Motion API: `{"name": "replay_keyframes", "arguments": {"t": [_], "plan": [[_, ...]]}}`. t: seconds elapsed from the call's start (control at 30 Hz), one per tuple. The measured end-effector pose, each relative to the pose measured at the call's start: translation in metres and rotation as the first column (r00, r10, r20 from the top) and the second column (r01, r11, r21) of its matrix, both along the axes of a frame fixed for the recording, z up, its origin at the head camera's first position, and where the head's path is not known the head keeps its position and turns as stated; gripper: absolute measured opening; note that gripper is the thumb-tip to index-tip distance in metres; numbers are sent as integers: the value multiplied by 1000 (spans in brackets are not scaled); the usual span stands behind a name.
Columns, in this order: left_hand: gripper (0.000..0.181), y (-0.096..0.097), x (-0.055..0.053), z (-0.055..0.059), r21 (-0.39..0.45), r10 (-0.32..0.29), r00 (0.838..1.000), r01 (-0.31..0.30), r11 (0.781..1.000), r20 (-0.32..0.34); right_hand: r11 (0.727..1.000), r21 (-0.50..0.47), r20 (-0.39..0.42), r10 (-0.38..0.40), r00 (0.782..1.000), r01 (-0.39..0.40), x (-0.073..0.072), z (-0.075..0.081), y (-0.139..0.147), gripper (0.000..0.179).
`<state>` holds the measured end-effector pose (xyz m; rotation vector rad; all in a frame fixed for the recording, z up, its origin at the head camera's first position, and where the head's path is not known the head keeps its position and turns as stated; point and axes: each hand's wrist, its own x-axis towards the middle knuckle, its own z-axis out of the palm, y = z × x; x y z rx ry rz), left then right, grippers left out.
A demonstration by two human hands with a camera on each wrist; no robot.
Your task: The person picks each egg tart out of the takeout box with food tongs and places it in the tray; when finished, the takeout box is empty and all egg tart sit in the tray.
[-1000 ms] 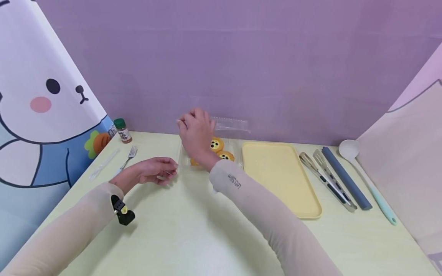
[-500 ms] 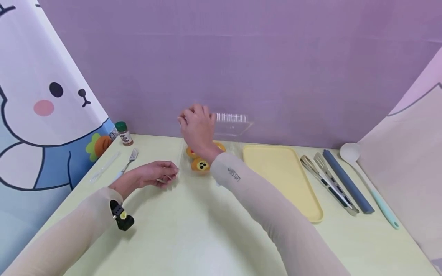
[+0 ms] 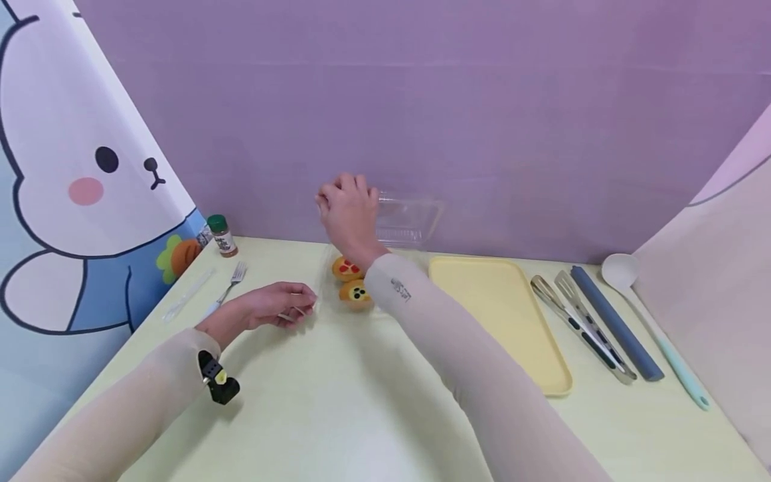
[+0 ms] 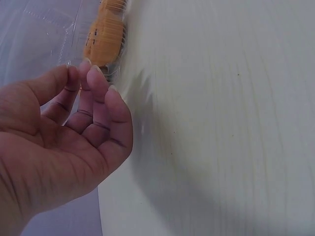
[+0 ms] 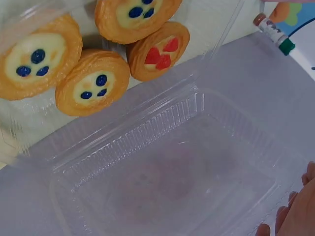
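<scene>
A clear plastic clamshell box (image 3: 327, 311) sits near the back wall with several egg tarts inside. One tart (image 5: 159, 51) has red pieces on top; another tart (image 5: 92, 82) carries dark blue ones. The box's see-through lid (image 3: 409, 215) stands raised at the far side, against the purple wall. At its upper left, my right hand (image 3: 349, 217) grips the lid edge with curled fingers. My left hand (image 3: 280, 304) is at the box's left front corner, thumb and fingertips pinching its edge. In the head view, my right forearm hides some of the tarts.
Right of the box lies a yellow tray (image 3: 506, 314). Beyond it are metal tongs (image 3: 581, 328), a dark blue rod (image 3: 617, 325) and a white ladle (image 3: 620, 271). At left are a green-capped jar (image 3: 221, 235), a fork (image 3: 229, 284) and a clear plastic strip (image 3: 188, 294).
The lid has swung up and back toward the wall, with my right hand on its edge. My left hand has stayed at the box's corner. The camera view has shifted slightly.
</scene>
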<state>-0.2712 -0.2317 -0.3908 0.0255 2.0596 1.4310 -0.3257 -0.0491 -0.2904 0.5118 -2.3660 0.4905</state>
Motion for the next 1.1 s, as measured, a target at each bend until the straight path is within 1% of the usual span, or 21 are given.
{"name": "replay_keyframes", "arguments": {"t": [0.13,0.3,0.53,0.63,0.7,0.77,0.9,0.97,1.07,1.1], "plan": [[32,2,-1,1,1,-7,1000,7,1000,-4,1000,24,-25,-13,1000,13,-6,1,0,24],[31,2,-2,2,-1,-10,1000,10,1000,-2,999,47,-34,-13,999,15,-13,4,1,25],[30,2,-2,3,-9,-13,1000,13,1000,-5,997,78,7,-6,1000,6,-19,11,2,24],[30,3,-3,2,-6,-16,1000,16,1000,-3,998,66,30,-3,1000,1,-22,13,3,24],[30,4,-3,1,-6,-17,1000,17,1000,-4,999,38,45,-5,999,3,-23,15,5,26],[30,4,-4,0,-8,-18,1000,18,1000,-5,1000,-12,56,-7,998,7,-26,17,9,28],[31,5,-5,1,-15,-20,1000,20,1000,-6,989,-145,105,-5,994,20,-30,20,22,30],[31,6,-5,1,-20,-22,1000,22,1000,-8,974,-223,135,-5,991,35,-33,18,31,31],[32,7,-6,3,-28,-21,1000,21,999,-7,938,-343,171,14,985,47,-35,10,46,34],[32,7,-6,3,-29,-21,1000,20,999,-6,929,-367,174,14,985,52,-36,7,52,35]]}}
